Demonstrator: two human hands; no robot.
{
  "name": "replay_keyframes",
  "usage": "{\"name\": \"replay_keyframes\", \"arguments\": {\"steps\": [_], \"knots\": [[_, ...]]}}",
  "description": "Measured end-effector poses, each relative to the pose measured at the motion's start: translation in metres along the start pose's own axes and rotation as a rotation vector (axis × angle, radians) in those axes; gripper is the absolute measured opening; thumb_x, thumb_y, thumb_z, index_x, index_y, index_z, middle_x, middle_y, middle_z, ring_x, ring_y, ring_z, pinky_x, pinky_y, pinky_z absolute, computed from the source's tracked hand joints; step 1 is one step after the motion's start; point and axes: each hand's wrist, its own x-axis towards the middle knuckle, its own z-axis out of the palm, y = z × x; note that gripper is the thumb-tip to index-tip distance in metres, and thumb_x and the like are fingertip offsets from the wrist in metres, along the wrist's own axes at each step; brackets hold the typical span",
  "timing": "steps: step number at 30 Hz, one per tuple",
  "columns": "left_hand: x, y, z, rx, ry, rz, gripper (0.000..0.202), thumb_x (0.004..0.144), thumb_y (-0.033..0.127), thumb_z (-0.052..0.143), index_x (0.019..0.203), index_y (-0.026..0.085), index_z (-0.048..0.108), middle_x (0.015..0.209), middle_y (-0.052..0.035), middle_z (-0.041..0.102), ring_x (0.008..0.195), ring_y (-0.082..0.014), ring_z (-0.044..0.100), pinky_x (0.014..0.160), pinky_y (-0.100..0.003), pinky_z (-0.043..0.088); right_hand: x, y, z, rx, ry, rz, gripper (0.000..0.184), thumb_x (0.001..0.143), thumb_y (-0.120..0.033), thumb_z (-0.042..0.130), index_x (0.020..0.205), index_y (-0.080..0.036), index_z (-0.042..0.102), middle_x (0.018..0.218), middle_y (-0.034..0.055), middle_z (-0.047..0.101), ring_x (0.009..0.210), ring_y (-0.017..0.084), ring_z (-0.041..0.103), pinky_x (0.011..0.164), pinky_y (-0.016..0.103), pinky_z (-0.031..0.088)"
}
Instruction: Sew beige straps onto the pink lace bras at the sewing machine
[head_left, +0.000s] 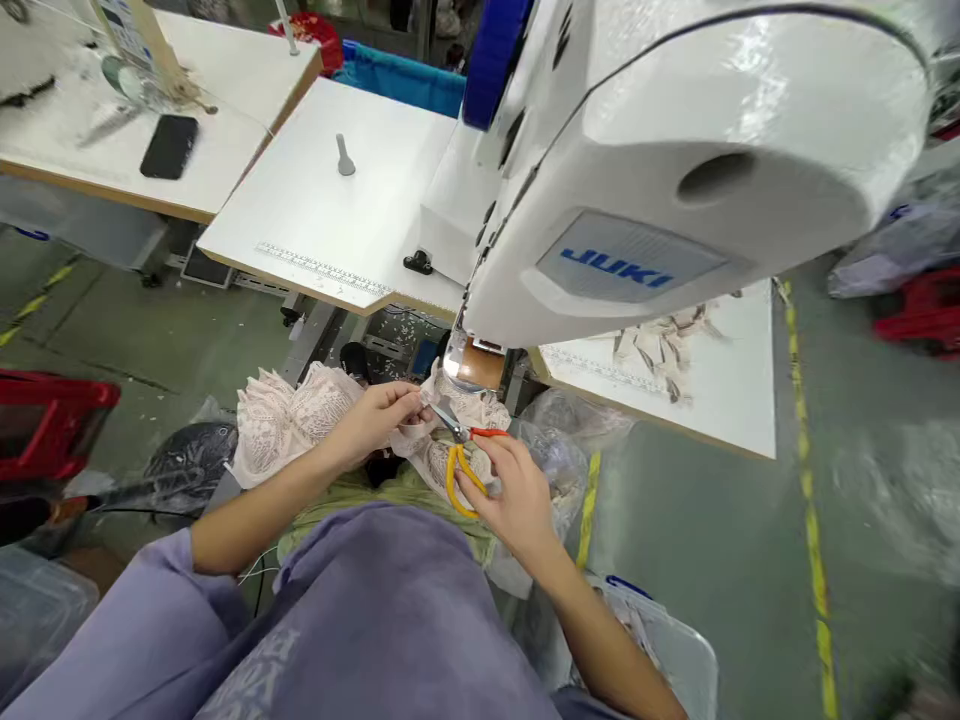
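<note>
My left hand point(386, 415) pinches the edge of a pale pink lace bra point(435, 455) below the sewing machine's head. In my right hand point(519, 490) is a pair of scissors point(456, 428) with one yellow and one red handle. Their blades point up and left, close to my left fingertips and the fabric, and whether they touch it I cannot tell. More pale lace bra cups point(289, 425) hang in a bunch to the left of my left wrist. The white sewing machine point(637, 200), marked JUKI, stands just beyond both hands.
A white sewing table point(367, 190) with a printed ruler and black clip point(418, 262) lies at the left. Fabric scraps point(667, 350) lie on its right part. A phone point(170, 146) rests on the neighbouring table. Plastic bins point(679, 650) and a red crate point(52, 425) stand on the floor.
</note>
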Motion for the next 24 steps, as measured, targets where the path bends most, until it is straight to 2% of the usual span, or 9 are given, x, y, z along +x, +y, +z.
{"name": "replay_keyframes", "arguments": {"steps": [3,6,9,13,17,20,24], "knots": [[0.001,0.000,0.000,0.186,0.002,0.053,0.030,0.093,0.041,0.051,0.085,0.016,0.066,0.085,-0.0041,0.072,0.072,-0.0144,0.059,0.068,-0.026,0.045,0.014,-0.001,0.007,0.031,-0.046,-0.009,0.042,0.089,-0.035,0.067,0.127,-0.017,0.060,0.119,0.0131,0.067,0.106,0.027,0.067,0.085,0.039,0.059],[0.001,0.001,0.001,0.330,0.035,0.092,0.025,0.092,0.032,0.046,0.079,0.017,0.062,0.080,-0.0023,0.068,0.073,-0.0154,0.058,0.067,-0.027,0.043,0.017,0.003,0.009,0.115,-0.103,0.002,0.039,0.091,-0.035,0.066,0.127,-0.020,0.060,0.121,0.0118,0.067,0.107,0.026,0.067,0.087,0.039,0.058],[-0.001,0.004,0.001,0.304,0.059,0.101,0.024,0.093,0.031,0.042,0.080,0.018,0.059,0.076,-0.0003,0.060,0.069,-0.0145,0.053,0.064,-0.026,0.042,0.009,0.008,0.007,0.213,-0.107,0.068,0.032,0.094,-0.032,0.063,0.125,-0.025,0.062,0.112,0.0083,0.070,0.096,0.023,0.068,0.078,0.035,0.058],[-0.004,0.010,-0.002,0.297,0.062,0.117,0.034,0.098,0.045,0.044,0.080,0.019,0.055,0.073,0.0014,0.054,0.065,-0.0129,0.049,0.061,-0.025,0.039,-0.006,0.010,0.007,0.317,-0.009,0.123,0.035,0.086,-0.026,0.065,0.120,-0.024,0.062,0.100,0.0062,0.067,0.072,0.017,0.062,0.061,0.030,0.053],[-0.005,0.016,-0.006,0.296,0.022,0.106,0.038,0.099,0.050,0.045,0.083,0.018,0.059,0.075,0.0002,0.060,0.064,-0.0120,0.049,0.061,-0.024,0.039,-0.010,0.006,0.013,0.321,-0.021,0.106,0.049,0.075,-0.028,0.071,0.122,-0.022,0.058,0.111,0.0099,0.064,0.088,0.022,0.064,0.069,0.034,0.055],[-0.005,0.020,-0.007,0.340,0.021,0.109,0.040,0.099,0.050,0.046,0.082,0.017,0.061,0.076,-0.0009,0.062,0.063,-0.0120,0.050,0.060,-0.024,0.040,-0.004,0.002,0.017,0.313,-0.036,0.106,0.051,0.075,-0.028,0.071,0.124,-0.022,0.058,0.114,0.0110,0.065,0.098,0.026,0.064,0.077,0.038,0.056],[-0.002,0.021,-0.008,0.411,-0.004,0.113,0.034,0.098,0.043,0.046,0.083,0.017,0.063,0.072,0.0003,0.061,0.058,-0.0109,0.047,0.055,-0.022,0.036,0.008,-0.002,0.021,0.339,-0.022,0.083,0.046,0.080,-0.029,0.071,0.124,-0.023,0.059,0.116,0.0109,0.066,0.102,0.026,0.065,0.078,0.037,0.056]]}}
